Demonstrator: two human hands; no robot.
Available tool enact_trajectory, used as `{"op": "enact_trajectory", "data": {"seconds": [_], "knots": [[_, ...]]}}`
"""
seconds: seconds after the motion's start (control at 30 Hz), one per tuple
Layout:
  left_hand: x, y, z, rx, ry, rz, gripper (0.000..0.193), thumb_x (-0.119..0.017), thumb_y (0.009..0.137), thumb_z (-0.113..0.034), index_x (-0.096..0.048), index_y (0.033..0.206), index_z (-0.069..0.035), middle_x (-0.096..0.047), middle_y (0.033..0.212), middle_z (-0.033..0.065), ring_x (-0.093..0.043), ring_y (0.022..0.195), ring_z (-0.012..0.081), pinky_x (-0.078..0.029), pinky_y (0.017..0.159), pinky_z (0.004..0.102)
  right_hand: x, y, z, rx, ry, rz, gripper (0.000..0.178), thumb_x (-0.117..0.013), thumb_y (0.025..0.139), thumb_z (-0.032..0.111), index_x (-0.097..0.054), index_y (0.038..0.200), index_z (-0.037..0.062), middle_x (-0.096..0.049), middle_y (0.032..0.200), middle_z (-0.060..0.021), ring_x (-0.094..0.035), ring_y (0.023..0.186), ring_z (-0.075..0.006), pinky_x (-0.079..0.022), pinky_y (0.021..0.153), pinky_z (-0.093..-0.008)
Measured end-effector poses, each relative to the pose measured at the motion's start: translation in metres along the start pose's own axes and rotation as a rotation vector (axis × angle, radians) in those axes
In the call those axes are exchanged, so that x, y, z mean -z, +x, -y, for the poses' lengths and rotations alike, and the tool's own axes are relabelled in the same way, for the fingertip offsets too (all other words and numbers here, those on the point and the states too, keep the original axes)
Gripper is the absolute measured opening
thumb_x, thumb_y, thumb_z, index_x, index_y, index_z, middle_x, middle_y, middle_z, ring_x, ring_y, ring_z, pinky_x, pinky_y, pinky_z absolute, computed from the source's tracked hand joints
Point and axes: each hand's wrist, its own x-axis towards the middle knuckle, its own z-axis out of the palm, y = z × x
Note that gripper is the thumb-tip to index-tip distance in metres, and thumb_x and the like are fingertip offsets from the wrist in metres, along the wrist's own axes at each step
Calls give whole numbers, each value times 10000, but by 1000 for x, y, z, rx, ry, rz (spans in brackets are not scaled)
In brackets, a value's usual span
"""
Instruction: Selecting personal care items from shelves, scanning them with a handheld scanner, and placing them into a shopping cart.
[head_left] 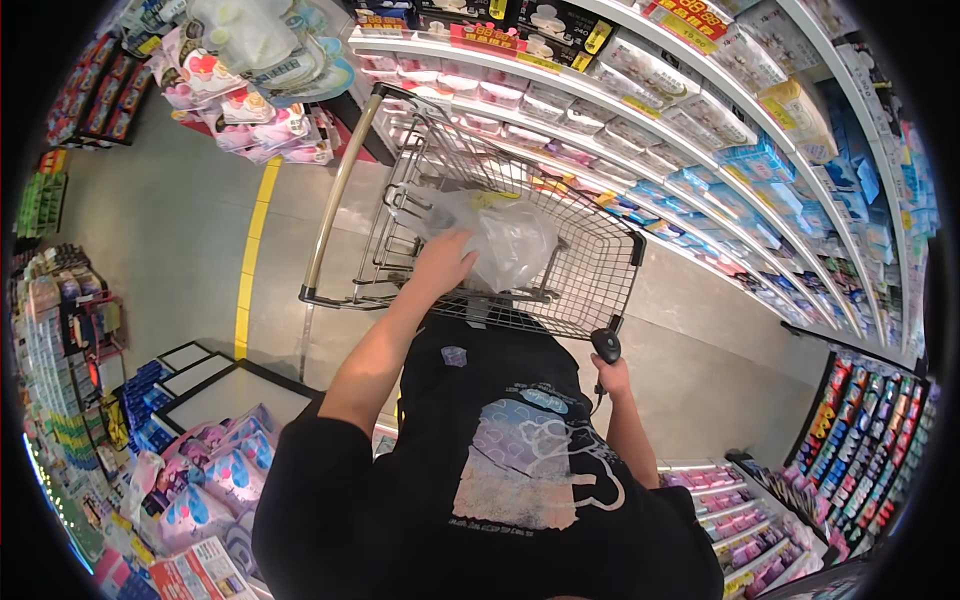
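A wire shopping cart (600, 232) stands in front of me, its long handle bar on the left. Inside it lies a translucent plastic bag (515, 245) with something yellow showing through at its far side; the rest of its contents is unclear. My left hand (443, 264) reaches over the cart's near side, its fingers closed on the left part of the bag. Low at my right side, my right hand (612, 376) is wrapped around a black handheld barcode scanner (605, 345) with a cord below it. The scanner's head is close to the cart's near right corner.
Long white shelves (690, 135) full of packaged goods curve along the far and right side. Hanging pink packages (245, 105) are at the upper left. Pink and purple packs (215, 480) sit lower left, near a yellow floor line (247, 270). Another packed rack (865, 440) is at right.
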Motion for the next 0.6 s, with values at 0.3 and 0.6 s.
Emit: {"op": "enact_trajectory", "data": {"seconds": [0.3,0.6], "knots": [[-141,66,85,174,34,644,429,-580,872,-396,-652,1036,-6,-649,1064,201,-613,1013,371,-504,822,476,-14,-98,31,-32,95,-96,327,-714,820,277,-579,670,20,-518,540,-31,-525,422,-132,-412,407,-322],[-214,90,63,735,-1018,78,689,-556,907,-499,-425,1393,-29,-632,1130,148,-622,995,251,-485,881,350,-32,-165,-33,-136,56,-45,276,-707,805,282,-672,813,8,-610,654,-45,-546,664,-89,-459,607,-320]]}}
